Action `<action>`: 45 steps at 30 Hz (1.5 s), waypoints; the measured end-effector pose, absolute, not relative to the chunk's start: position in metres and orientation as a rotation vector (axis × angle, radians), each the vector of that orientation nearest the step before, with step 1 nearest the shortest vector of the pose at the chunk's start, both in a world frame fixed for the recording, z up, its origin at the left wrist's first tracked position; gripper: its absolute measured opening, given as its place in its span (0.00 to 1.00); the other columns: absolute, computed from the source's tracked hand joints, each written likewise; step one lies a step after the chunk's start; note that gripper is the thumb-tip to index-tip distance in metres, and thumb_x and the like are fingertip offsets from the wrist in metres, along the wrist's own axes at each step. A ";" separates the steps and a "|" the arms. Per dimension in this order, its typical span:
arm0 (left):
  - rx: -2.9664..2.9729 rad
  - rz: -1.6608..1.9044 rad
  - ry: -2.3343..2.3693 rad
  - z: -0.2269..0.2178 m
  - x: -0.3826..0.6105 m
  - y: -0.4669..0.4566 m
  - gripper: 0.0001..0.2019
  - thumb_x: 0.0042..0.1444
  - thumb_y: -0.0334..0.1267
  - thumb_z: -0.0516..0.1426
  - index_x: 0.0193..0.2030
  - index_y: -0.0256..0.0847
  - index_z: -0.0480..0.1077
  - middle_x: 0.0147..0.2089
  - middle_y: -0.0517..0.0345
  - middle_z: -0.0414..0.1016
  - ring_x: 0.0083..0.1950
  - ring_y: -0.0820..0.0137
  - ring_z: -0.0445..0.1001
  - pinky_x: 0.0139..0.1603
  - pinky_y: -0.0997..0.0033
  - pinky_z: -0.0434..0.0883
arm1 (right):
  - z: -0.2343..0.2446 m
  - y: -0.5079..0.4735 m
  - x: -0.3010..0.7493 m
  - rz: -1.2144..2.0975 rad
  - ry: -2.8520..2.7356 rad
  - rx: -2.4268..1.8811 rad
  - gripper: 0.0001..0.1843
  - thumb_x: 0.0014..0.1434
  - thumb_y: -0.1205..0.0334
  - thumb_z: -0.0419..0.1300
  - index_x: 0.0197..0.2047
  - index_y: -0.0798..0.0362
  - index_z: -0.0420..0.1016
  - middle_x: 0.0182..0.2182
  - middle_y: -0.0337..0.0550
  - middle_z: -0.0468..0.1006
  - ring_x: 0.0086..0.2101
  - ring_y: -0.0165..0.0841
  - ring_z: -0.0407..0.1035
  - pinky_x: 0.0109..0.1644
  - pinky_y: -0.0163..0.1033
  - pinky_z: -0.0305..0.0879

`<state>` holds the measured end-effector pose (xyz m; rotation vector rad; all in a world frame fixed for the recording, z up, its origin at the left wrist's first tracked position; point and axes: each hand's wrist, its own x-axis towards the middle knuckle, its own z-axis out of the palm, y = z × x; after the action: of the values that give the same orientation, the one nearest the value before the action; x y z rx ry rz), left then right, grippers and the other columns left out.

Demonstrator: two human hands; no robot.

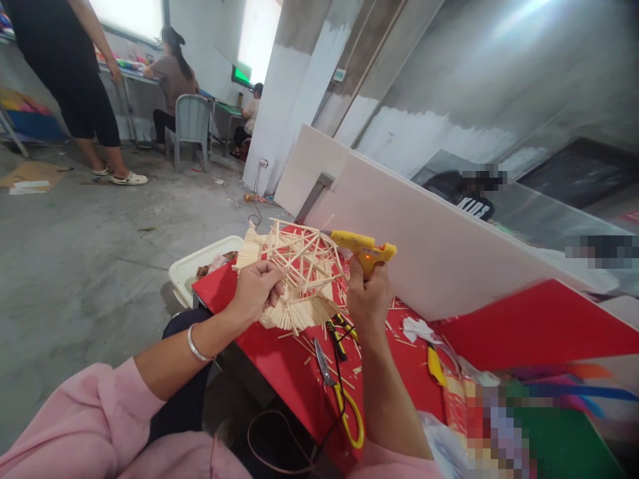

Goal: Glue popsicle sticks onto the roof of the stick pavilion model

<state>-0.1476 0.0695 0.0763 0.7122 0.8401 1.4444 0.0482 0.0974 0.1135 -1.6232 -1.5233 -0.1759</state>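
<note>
My left hand (259, 285) is closed on the near left side of an openwork frame of thin wooden sticks (304, 256). Below and behind that frame lie fan-like panels of sticks laid side by side (299, 314). In my right hand (368, 293) is a yellow hot glue gun (364, 249) with a small orange light lit on its body. Its nozzle points left and reaches the frame's upper right edge; whether it touches a stick I cannot tell. Scissors with yellow handles (353, 419) and yellow-black pliers (337, 338) lie on the red table (279, 362) below.
A white divider panel (389, 226) stands along the table's far side. Loose sticks, crumpled white tissue (418, 330) and a dark cord (327, 436) are on the right. A white bin (187, 259) stands at left. People are farther back.
</note>
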 end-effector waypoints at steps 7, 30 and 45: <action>0.709 1.455 0.851 0.074 -0.148 0.070 0.15 0.48 0.38 0.63 0.18 0.40 0.63 0.13 0.65 0.68 0.09 0.82 0.58 0.10 0.78 0.48 | 0.112 0.098 0.048 -0.209 -1.553 -1.592 0.20 0.63 0.46 0.52 0.45 0.54 0.71 0.33 0.48 0.75 0.31 0.39 0.67 0.34 0.42 0.57; 0.700 1.476 0.817 0.073 -0.147 0.071 0.16 0.43 0.42 0.66 0.18 0.40 0.63 0.13 0.66 0.68 0.09 0.81 0.57 0.09 0.78 0.47 | 0.103 0.098 0.049 -0.232 -1.552 -1.622 0.22 0.64 0.45 0.51 0.44 0.56 0.71 0.29 0.47 0.74 0.28 0.36 0.65 0.34 0.42 0.53; 0.699 1.484 0.804 0.075 -0.146 0.072 0.14 0.42 0.41 0.65 0.18 0.40 0.64 0.13 0.66 0.68 0.09 0.81 0.58 0.09 0.79 0.48 | 0.104 0.097 0.048 -0.215 -1.546 -1.659 0.22 0.63 0.46 0.51 0.45 0.56 0.71 0.28 0.46 0.73 0.28 0.36 0.64 0.34 0.42 0.53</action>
<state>-0.1460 0.0717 0.0748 0.6994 0.8037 1.4839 0.0484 0.0973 0.1043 -1.6588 -1.5460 -0.2149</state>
